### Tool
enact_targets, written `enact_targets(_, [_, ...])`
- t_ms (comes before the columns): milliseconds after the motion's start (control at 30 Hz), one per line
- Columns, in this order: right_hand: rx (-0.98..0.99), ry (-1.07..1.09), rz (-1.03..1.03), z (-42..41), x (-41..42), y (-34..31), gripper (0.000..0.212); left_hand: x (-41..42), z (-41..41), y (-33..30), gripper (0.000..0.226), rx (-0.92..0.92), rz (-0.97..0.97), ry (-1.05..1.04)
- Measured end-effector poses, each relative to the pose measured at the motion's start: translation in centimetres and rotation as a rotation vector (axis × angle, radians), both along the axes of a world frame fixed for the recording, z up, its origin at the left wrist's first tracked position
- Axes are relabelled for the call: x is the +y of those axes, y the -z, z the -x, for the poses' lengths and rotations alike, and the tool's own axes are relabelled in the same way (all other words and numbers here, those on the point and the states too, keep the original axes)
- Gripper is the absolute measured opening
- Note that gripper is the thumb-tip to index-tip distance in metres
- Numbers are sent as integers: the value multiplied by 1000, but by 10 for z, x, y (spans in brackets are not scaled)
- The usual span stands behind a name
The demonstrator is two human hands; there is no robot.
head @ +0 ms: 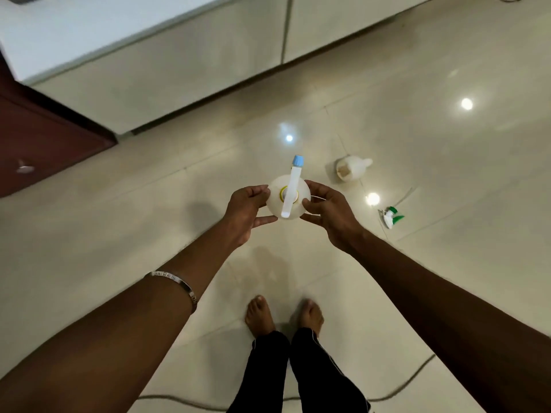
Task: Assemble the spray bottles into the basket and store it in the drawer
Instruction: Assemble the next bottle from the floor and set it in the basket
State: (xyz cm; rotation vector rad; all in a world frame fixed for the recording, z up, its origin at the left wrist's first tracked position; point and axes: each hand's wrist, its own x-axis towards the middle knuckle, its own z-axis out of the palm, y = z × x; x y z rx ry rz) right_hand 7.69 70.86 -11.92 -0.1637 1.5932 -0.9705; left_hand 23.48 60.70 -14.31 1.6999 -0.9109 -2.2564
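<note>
Spray bottle, round white translucent plastic body point(287, 201), seen from above: you hold it upright in the air between both hands, out in front of your chest and above the floor. White trigger sprayer head with a pale blue nozzle tip point(293, 186) sits on its neck over a yellow collar, the nozzle pointing away from you. Your left hand point(249, 211) has its fingers curled against the left side of the body, thumb reaching under toward the near edge. Your right hand point(326, 211) grips the right side, fingers curled round the body, with a thin white tube showing just past them. Silver metal bangle point(176, 283) sits on your left forearm. Second white plastic bottle, uncapped point(351, 169), lies on its side on the glossy cream tiled floor point(447, 263), to the right of and beyond your hands. Loose white sprayer head with green trigger and nozzle parts point(390, 217) lies on the floor nearer you than that bottle, well apart from it. White cabinet fronts point(208, 55) run along the far side; a dark red-brown wooden unit point(44, 138) stands at far left. Your bare feet point(283, 315) and dark trouser legs show below, with a thin cord point(402, 389) trailing across the floor beside them.
</note>
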Motion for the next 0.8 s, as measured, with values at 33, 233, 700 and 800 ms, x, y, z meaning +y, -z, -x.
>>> enact_targets(33, [-6,-24,8,-6,-17,-2,43,-13,-8,-4,28,-3,7,-26])
enact_targets(233, [-13,-179,46,-33,-115,-22,41,-86,-48,-27,12,-12,30,-173])
enact_targets(700, [32,-492,190,-49,-335,-170,43,-265,-75,-183,15,-61,109,-469])
enact_targets(800, [43,-521,208,-51,-380,-202,46,-305,-74,-211,16,-62,108,-510])
